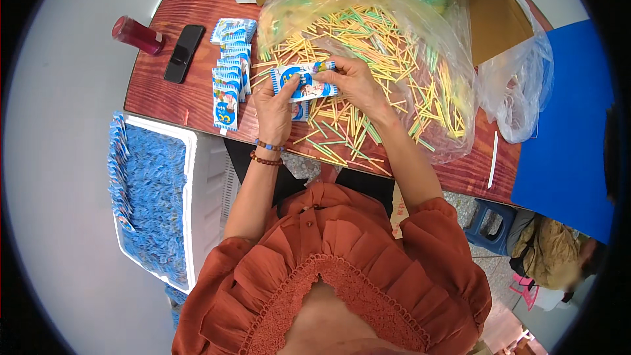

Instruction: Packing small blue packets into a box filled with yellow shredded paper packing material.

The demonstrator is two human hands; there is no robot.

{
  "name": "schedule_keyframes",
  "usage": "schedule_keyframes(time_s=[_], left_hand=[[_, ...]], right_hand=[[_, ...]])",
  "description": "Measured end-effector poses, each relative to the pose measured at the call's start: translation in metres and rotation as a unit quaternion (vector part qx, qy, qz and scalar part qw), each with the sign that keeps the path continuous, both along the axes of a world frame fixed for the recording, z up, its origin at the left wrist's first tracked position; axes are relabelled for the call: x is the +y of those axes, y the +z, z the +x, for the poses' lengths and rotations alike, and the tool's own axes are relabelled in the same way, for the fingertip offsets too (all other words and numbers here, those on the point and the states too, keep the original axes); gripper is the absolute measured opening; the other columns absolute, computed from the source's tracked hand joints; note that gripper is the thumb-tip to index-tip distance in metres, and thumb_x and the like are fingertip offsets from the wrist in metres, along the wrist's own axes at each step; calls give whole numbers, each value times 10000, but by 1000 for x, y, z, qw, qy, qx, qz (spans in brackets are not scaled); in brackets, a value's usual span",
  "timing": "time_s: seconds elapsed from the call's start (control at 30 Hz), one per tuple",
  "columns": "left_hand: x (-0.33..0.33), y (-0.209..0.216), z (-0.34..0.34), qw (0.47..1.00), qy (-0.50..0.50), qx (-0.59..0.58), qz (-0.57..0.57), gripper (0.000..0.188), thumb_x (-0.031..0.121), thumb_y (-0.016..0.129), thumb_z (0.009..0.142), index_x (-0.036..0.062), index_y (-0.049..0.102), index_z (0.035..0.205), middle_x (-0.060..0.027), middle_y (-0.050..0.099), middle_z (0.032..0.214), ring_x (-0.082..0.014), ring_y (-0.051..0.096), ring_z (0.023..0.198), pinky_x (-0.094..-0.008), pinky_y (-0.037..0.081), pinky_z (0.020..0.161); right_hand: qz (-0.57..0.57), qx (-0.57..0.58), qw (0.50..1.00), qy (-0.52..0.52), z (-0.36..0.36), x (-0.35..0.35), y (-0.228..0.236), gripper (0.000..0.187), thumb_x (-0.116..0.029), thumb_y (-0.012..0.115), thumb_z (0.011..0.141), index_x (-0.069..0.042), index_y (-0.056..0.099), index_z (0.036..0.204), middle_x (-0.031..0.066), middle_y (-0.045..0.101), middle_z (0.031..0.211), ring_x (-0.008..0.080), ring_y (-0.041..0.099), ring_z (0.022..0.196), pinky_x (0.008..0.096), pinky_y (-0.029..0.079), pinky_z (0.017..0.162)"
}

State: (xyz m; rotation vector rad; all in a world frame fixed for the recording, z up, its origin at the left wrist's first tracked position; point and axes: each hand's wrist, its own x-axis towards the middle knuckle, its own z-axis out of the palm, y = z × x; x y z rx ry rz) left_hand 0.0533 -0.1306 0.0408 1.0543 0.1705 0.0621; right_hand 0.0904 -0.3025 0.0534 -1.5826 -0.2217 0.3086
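Observation:
A small blue-and-white packet [306, 85] is stretched between my two hands above the table's near edge. My left hand [272, 113] grips its left part, with the thumb pressed on the front. At the other end, my right hand [360, 88] pinches its right part between thumb and fingers. Just below it, another blue-and-white packet [300, 112] shows in part, mostly covered. Thin yellow and green sticks [361, 34] lie loose in a heap beyond and under my hands. Left of my left hand, several similar packets [226, 95] lie overlapping in rows.
A clear plastic bag [453, 59] spreads around the sticks, before a cardboard box [503, 23]. A black phone [184, 54] and red jar [138, 35] lie at left. Below them stands a white foam box [190, 197] full of blue packets. One white stick [493, 160] lies near a blue panel [559, 131].

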Motion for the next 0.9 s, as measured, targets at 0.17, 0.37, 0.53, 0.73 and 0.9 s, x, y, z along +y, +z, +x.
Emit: schedule_keyframes(time_s=[0.17,0.37,0.53,0.73,0.9], left_hand=[[3,-14,0,999,-10,39,-16,125,143,657,901,29,679,946,2,674,816,-37,596,660,-176,430,516],[-6,-14,-2,996,-1,67,-56,173,201,634,924,33,674,926,-4,678,835,-91,634,689,-232,514,587],[12,-26,-1,995,-38,84,-47,184,215,622,932,42,676,903,-24,683,850,-100,648,735,-246,528,612],[-5,-16,-5,995,3,76,-59,180,215,626,930,42,670,904,-30,685,852,-95,642,719,-237,512,604],[10,-22,-5,995,-11,91,-47,161,208,632,926,53,669,900,-21,686,857,-91,643,725,-231,505,600]], right_hand=[[-64,-31,997,-10,1,-4,-7,146,-120,638,893,1,704,941,-35,631,770,35,541,715,203,440,640],[-35,44,998,15,4,-22,-4,189,-141,593,918,3,707,965,-24,645,767,45,563,724,212,451,655],[-316,-173,930,-71,56,-78,-2,236,-186,634,847,-15,672,1005,98,663,928,207,613,879,333,484,781],[-588,-295,753,13,74,-56,-5,284,-212,638,781,-18,638,989,215,634,999,333,608,985,468,465,842],[-610,-136,777,72,80,-44,4,311,-152,425,872,41,588,1055,218,642,1056,357,609,1006,444,462,867]])
